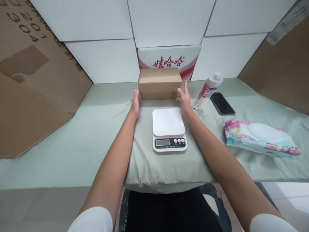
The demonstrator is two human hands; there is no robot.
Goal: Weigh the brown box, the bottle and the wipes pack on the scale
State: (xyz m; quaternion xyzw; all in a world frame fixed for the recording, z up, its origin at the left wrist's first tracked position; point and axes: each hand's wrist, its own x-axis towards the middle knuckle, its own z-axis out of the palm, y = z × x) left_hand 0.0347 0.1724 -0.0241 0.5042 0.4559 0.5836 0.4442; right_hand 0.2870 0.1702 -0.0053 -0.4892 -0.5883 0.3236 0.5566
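A small closed brown cardboard box (159, 91) sits on the cloth-covered table, in front of a white carton. My left hand (135, 101) lies along the box's left side, its fingers pointing away from me. At the other end, my right hand (184, 98) holds the right side, with the thumb by the front corner and one finger stretched up. The box is held between both hands; the far fingers are partly hidden. Nearer to me, between my forearms, a white kitchen scale (169, 122) rests with its platform bare. I cannot read its display.
Behind the box stands a white carton with red lettering (169, 58). To the right are a tilted white bottle (208, 91), a black phone (222, 103) and a pack of wipes (262, 138). Large cardboard panels (36, 87) flank the green cloth (106, 129); white panels close the back.
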